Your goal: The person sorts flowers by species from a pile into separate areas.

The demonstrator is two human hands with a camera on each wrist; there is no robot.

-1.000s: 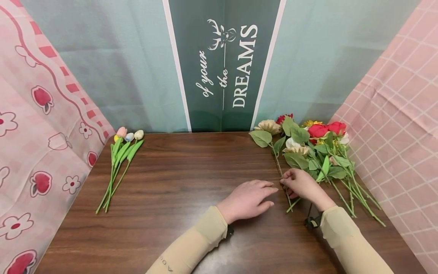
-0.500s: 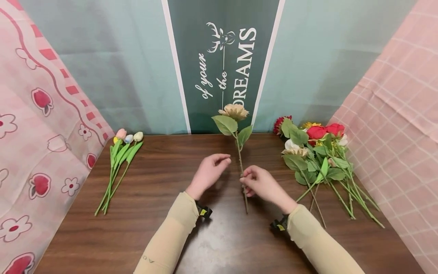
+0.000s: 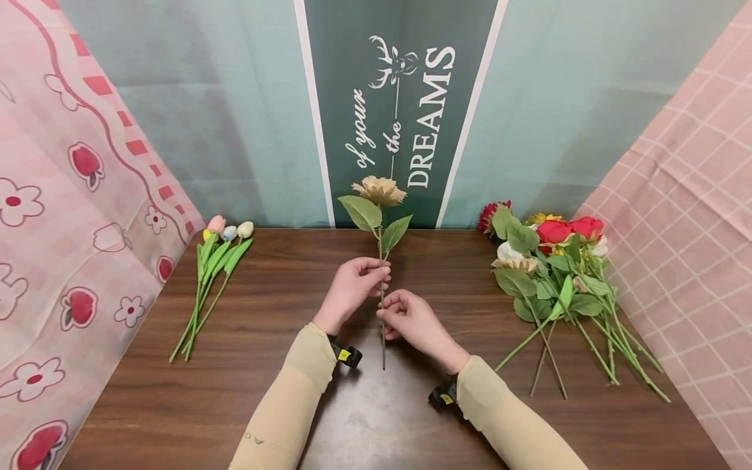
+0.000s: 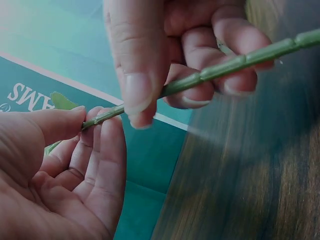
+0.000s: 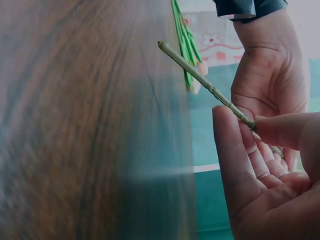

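At the far left of the dark wooden worktop (image 3: 282,391), close to the pink patterned cloth (image 3: 64,215), lies a small bunch of tulips (image 3: 214,274) with pink, pale blue and cream heads pointing toward the back wall. Near the middle, the left hand (image 3: 352,287) has its thumb and fingertips closed on the thin green stem of a beige flower (image 3: 378,190), just under the two leaves. The stem stands almost upright above the worktop, the bloom lifted in front of the dark green banner (image 3: 399,111) with its white lettering. Just to the right and a little lower on the same stem, the right hand (image 3: 405,320) pinches it between thumb and curled fingers; the bare lower end of the stem hangs below this hand. The left wrist view shows both thumbs pressed on the stem, close together. Further right, well apart from the hands, a loose pile of flowers (image 3: 552,261) lies on the worktop, red, white and yellow heads toward the wall and stems fanned toward the near edge, beside the pink checked cloth (image 3: 693,215).
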